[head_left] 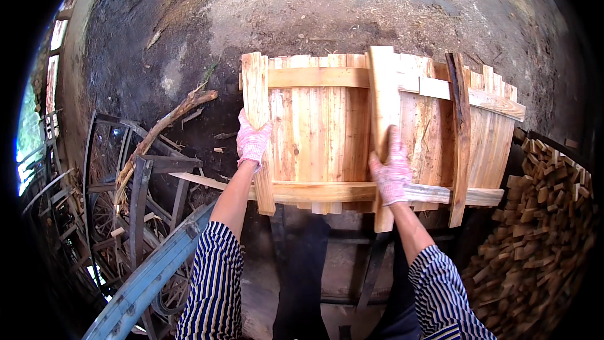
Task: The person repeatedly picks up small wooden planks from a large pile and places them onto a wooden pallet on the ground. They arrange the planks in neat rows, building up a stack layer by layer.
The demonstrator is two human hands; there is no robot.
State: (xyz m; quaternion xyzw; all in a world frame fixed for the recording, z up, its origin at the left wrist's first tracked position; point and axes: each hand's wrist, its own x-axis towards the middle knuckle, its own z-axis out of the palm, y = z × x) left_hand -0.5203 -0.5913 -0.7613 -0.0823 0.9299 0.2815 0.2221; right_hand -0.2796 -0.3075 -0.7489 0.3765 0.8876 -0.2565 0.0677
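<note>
In front of me lies a row of pale planks set side by side. An upper rail and a lower rail run along them. Three cross slats lie over the rails: a left slat, a middle slat and a right slat with dark bark edges. My left hand, in a pink and white knit glove, is closed on the left slat. My right hand, gloved alike, grips the lower part of the middle slat, thumb and fingers on opposite sides. Some fingertips are hidden.
A heap of short wood blocks fills the right side. Dark metal frames and a worn blue beam stand at the left, with a crooked branch across them. Beyond the planks is a dirt floor strewn with chips.
</note>
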